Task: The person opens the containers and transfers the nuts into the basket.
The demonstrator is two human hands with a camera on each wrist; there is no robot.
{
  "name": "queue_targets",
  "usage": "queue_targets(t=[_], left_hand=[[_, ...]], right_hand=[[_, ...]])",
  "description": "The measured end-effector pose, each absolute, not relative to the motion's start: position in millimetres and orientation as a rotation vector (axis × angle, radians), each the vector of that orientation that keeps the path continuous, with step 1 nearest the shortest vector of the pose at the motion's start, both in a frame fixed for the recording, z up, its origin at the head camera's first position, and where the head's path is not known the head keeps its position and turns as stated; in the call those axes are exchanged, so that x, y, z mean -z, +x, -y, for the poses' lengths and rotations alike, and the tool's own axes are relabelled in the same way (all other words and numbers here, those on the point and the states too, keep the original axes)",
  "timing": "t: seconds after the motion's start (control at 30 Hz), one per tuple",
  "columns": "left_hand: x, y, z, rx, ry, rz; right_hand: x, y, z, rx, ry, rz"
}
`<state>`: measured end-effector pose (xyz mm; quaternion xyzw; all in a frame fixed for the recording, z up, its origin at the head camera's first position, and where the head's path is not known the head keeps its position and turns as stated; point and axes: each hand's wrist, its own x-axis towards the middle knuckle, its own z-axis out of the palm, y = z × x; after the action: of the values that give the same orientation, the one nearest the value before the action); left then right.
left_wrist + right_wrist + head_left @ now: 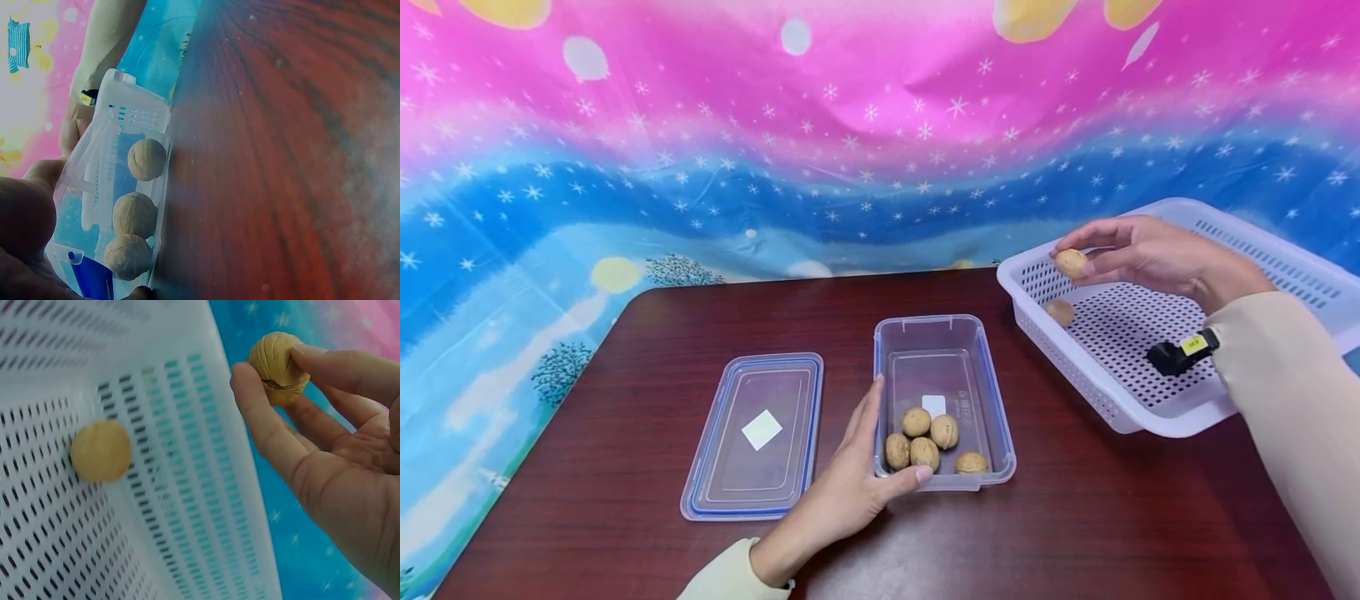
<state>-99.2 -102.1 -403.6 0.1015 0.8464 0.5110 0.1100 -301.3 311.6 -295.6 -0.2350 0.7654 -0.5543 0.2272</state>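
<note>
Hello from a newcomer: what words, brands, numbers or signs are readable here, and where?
None can be read for certain.
Yellow label on the black wrist strap: dark marks, too small and blurred.
Faint marks on the floor of the clear box: too small.
White diamond sticker on the lid: no writing visible.

A dark red-brown bench (1045,533) carries a flat, rectangular, translucent plastic lid (752,471) edged in blue; near it, an open rectangular clear plastic box (928,371); farther right, a pale lilac perforated plastic basket (1116,333).
</note>
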Motion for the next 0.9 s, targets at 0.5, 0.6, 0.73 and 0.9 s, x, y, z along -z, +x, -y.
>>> queue_targets(t=[0.5,0.6,0.73,0.9], left_hand=[[403.4,-99.2,102.5,-1.505,0.3,-2.485],[403.0,-98.9,102.4,-1.501,0.295,-2.483],[403.5,-98.9,102.3,-1.499,0.295,-2.481],[403.9,-99.4,102.6,-1.512,0.304,-2.48]], right_hand=[[314.9,-319.3,-335.9,1.471,-0.536,-2.143],[317.0,-322.5,-336.9,1.417,-0.432,-2.198],[320.3,-324.9,-337.6,1.345,-0.284,-2.249],[326.0,-327.5,-335.9,1.291,-0.216,-2.269]])
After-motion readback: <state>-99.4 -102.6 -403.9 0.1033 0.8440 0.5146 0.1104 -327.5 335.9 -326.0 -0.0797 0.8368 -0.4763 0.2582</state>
